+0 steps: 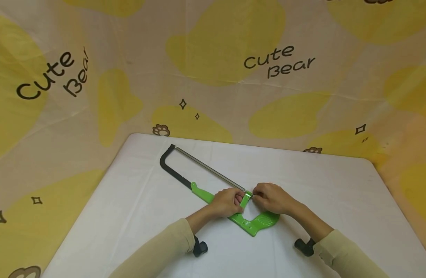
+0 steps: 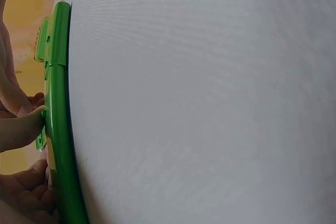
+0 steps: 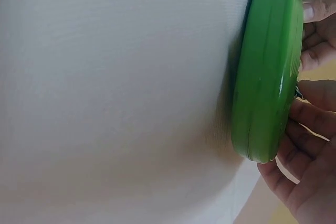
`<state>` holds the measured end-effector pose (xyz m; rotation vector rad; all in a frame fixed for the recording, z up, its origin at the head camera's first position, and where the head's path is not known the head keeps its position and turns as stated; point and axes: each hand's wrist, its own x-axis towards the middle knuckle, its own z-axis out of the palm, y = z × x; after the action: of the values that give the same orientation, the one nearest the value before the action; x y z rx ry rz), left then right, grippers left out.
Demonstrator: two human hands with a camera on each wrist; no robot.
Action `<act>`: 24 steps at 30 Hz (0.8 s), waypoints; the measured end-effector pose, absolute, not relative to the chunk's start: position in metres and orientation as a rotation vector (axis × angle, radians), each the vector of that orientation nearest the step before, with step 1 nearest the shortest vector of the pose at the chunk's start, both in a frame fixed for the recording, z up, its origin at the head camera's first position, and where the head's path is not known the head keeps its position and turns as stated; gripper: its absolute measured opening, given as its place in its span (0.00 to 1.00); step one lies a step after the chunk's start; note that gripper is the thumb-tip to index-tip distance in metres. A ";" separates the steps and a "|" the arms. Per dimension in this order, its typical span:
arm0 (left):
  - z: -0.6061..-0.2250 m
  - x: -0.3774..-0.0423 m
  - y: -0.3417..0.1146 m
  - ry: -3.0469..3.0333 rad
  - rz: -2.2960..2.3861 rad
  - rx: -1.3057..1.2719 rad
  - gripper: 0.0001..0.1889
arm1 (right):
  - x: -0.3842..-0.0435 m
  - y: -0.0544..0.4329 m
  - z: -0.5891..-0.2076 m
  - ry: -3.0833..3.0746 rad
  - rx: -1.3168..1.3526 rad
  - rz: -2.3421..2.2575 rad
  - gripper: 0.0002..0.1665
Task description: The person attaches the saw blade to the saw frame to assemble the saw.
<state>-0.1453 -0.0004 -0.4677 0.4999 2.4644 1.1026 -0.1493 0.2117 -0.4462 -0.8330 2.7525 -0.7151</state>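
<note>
A hacksaw with a green handle [image 1: 265, 222] and black front frame [image 1: 176, 175] lies flat on the white table. Its blade [image 1: 209, 168] runs along the far side, from the black tip to the green post. My left hand [image 1: 226, 202] holds the green frame beside that post, its thumb on the green part in the left wrist view. At the post's outer end, my right hand [image 1: 273, 197] pinches a small dark metal fastener [image 3: 298, 92], mostly hidden by the fingertips. Other right fingers lie by the green grip [image 3: 265, 77] in the right wrist view.
The white table [image 1: 136, 239] has a rounded far edge. Behind it hangs a yellow-patterned cloth [image 1: 213, 92] with "Cute Bear" lettering. Black wrist devices [image 1: 200, 247] show below both wrists, near the light sleeves [image 1: 160, 247].
</note>
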 end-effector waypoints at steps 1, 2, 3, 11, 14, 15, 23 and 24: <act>-0.468 -0.145 0.000 2.467 1.102 0.502 0.22 | -0.149 0.212 -0.446 2.753 -0.833 -0.710 0.10; -0.468 -0.145 0.000 2.467 1.101 0.503 0.22 | -0.149 0.212 -0.445 2.755 -0.832 -0.706 0.10; -0.467 -0.146 0.000 2.467 1.100 0.502 0.22 | -0.149 0.212 -0.445 2.752 -0.831 -0.706 0.10; -0.464 -0.149 -0.003 2.440 1.131 0.478 0.23 | -0.152 0.214 -0.446 2.671 -0.799 -0.816 0.08; -0.464 -0.150 -0.003 2.424 1.138 0.464 0.23 | -0.152 0.215 -0.447 2.662 -0.793 -0.837 0.08; -0.464 -0.150 -0.003 2.419 1.141 0.461 0.23 | -0.152 0.215 -0.448 2.663 -0.793 -0.840 0.08; -0.460 -0.154 -0.006 2.302 1.209 0.438 0.23 | -0.153 0.218 -0.446 2.634 -0.802 -0.844 0.07; -0.460 -0.155 -0.007 2.268 1.230 0.440 0.23 | -0.153 0.219 -0.445 2.629 -0.804 -0.843 0.08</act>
<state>-0.1549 -0.0068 -0.4597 0.4400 2.2675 1.2303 -0.1535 0.2189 -0.4451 -0.8037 2.6291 -0.8435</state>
